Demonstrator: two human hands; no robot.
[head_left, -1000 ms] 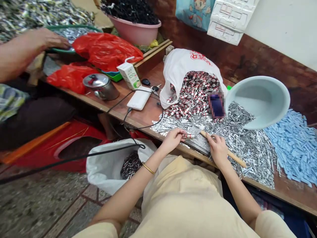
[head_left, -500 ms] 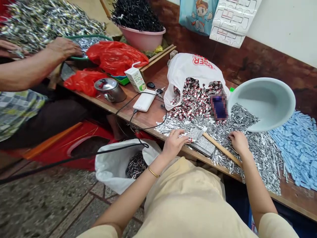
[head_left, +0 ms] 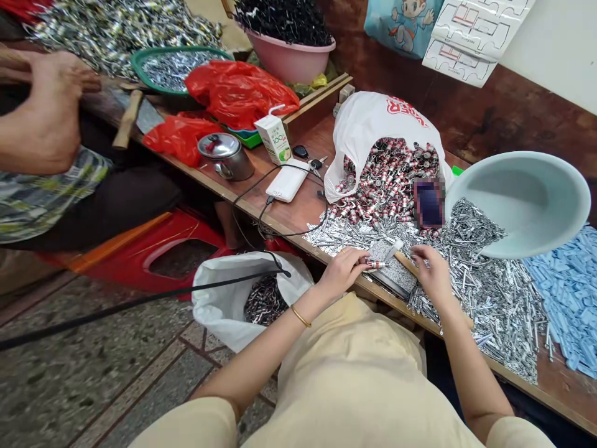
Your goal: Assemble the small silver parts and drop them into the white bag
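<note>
Lower center: your left hand has fingers clamped on a striped part; right hand by hammer, can't tell finger state.

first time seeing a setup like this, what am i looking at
No machine: these are a person's bare hands, seen from one head-worn camera looking forward and down. The left hand holds a small red-banded piece at a speckled slab. The right hand is over what looks like a wooden-handled hammer; whether its fingers grip anything is unclear. On the wooden bench, a white plastic bag spills more banded pieces, silver metal parts are heaped, and a pale basin lies tipped beside light-blue pieces. At left is a co-worker's arm.
</note>
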